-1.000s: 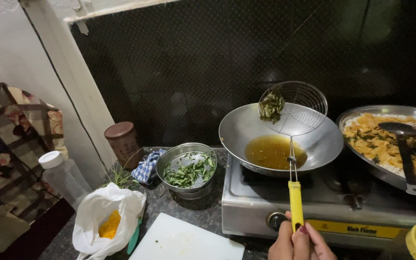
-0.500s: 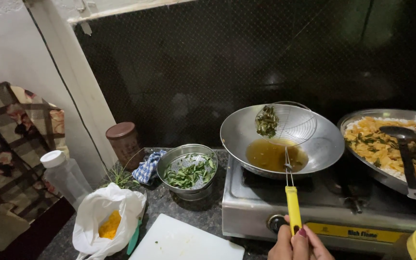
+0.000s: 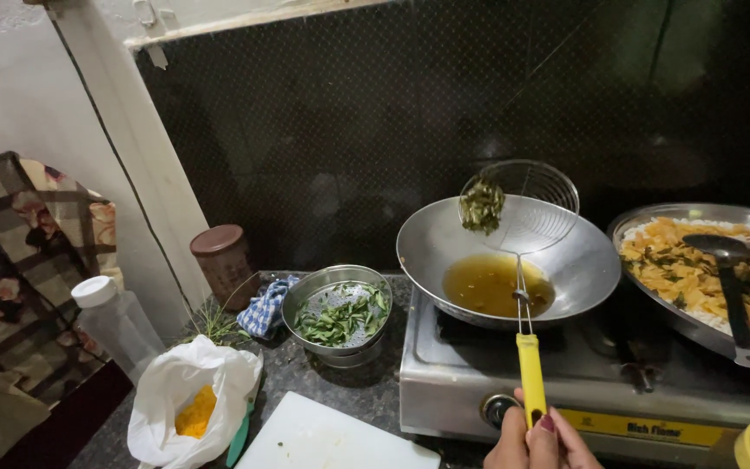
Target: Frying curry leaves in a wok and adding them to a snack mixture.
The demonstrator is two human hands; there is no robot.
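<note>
While one hand (image 3: 542, 439) grips the skimmer (image 3: 518, 260) by its yellow handle, fried leaves (image 3: 482, 206) sit in its mesh, lifted above the oil in the wok (image 3: 583, 260). Can't see the other hand.

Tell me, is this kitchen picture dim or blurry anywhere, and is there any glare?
Head view: dim overall, the black wall swallowing light at the top; soft glare on the wok rim and the oil; centre fairly sharp, the skimmer mesh clear; the hand is cut off by the bottom edge.
</note>
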